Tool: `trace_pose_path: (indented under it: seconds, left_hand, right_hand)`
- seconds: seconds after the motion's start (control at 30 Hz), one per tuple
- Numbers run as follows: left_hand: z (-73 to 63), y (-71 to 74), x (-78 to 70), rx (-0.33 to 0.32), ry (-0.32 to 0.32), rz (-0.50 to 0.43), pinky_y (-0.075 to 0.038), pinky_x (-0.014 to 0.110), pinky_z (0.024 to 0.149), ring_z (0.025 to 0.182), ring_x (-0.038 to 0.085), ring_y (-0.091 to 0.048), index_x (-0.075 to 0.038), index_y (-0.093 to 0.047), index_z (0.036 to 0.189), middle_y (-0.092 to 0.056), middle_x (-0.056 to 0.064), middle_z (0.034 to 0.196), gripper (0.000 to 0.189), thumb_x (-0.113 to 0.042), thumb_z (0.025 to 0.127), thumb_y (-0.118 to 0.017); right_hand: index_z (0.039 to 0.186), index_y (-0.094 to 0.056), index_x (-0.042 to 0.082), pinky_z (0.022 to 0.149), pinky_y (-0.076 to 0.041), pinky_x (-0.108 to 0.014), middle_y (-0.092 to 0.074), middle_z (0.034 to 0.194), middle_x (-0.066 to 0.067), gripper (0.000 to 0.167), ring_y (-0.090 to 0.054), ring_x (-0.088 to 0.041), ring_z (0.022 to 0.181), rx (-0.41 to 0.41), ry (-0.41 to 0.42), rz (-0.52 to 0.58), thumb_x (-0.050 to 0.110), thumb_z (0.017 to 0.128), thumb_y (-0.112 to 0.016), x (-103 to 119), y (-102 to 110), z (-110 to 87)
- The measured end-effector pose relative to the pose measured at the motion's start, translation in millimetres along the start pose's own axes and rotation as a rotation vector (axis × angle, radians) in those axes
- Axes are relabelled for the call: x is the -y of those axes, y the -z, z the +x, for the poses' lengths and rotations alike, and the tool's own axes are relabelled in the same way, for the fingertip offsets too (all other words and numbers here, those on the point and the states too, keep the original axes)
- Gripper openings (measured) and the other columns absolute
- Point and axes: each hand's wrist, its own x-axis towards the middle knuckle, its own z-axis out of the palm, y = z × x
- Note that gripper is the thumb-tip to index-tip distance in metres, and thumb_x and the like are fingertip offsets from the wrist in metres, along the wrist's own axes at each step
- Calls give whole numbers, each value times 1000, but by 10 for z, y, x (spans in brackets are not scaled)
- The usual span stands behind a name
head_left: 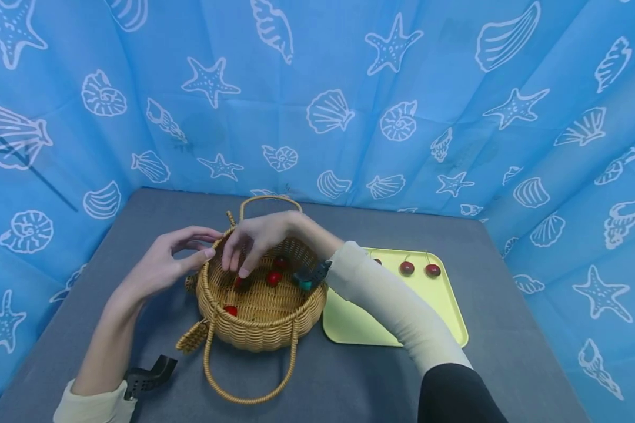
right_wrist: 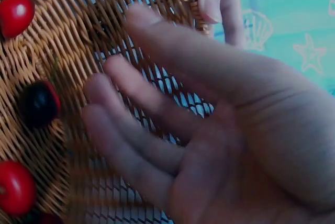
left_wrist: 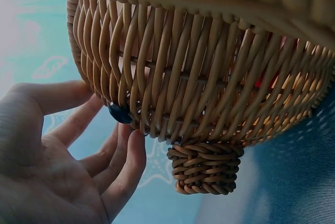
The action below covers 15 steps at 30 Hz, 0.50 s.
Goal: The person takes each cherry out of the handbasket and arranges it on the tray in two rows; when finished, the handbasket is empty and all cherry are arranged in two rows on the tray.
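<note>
A round wicker basket (head_left: 256, 335) with rope-like handles holds several cherries, among them a bright red cherry (head_left: 273, 278) and a dark cherry (right_wrist: 39, 103). My right hand (head_left: 261, 235) hangs inside the basket with loosely bent fingers. Nothing lies between its fingers in the right wrist view, and the cherries are off to one side of them. At the basket's left side, my left hand (head_left: 164, 261) touches the outer wall near the rim. Its fingers (left_wrist: 125, 171) are spread, close to a black button (left_wrist: 120, 113) on the weave.
A yellow-green tray (head_left: 360, 329) lies right of the basket, partly under my right forearm. Along its far side are a cherry (head_left: 407, 268) with its stem, another cherry (head_left: 432, 270), and one partly hidden. A blue curtain (head_left: 296, 117) with shell prints borders the grey table (head_left: 349, 382).
</note>
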Motion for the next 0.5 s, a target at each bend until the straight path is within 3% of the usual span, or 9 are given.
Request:
trace_pose_path:
  seconds: [0.2, 0.33, 0.5]
  left_hand:
    - [-2, -4, -8, 0, -4, 7, -52, 47, 96, 123, 35, -66, -14, -67, 144, -71, 15, 142, 38, -25, 109, -66]
    - [-6, 0, -7, -4, -8, 12, -52, 47, 96, 122, 34, -66, -13, -67, 144, -71, 14, 140, 37, -24, 109, -67]
    - [-12, 1, 1, -5, -8, 6, -53, 47, 96, 122, 33, -65, -13, -67, 144, -71, 15, 140, 37, -24, 108, -67]
  right_hand:
    - [142, -70, 7, 114, -51, -26, -69, 146, -13, 43, -63, -22, 138, 71, -96, -102, 14, 101, -78, -121, -54, 115]
    - [142, -71, 12, 115, -48, -25, -69, 144, -6, 43, -61, -20, 139, 71, -167, -164, 12, 100, -79, -151, -82, 150]
    - [141, -72, 13, 115, -47, -22, -69, 145, -5, 44, -60, -20, 141, 69, -198, -196, 9, 99, -80, -195, -104, 199]
